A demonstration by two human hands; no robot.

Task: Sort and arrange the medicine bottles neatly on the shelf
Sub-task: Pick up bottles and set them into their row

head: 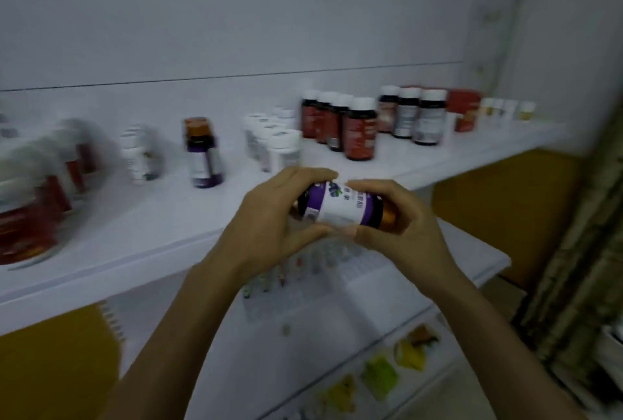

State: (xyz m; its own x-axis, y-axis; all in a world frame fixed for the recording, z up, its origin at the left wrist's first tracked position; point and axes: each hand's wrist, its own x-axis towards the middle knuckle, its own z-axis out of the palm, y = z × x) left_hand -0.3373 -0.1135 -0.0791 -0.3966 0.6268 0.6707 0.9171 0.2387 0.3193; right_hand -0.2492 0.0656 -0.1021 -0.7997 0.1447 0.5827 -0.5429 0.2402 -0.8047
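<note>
A dark bottle with a purple-and-white label and a copper cap lies sideways in both my hands, in front of the white shelf. My left hand grips its bottom end. My right hand grips the cap end. A matching purple bottle stands upright on the shelf. To its right stand small white bottles, then dark bottles with red labels and dark bottles with grey labels.
Blurred red-labelled bottles crowd the shelf's left end. A small white bottle stands beside them. Red boxes and tiny white bottles sit at the far right. A lower shelf carries packets. Yellow panels lie below.
</note>
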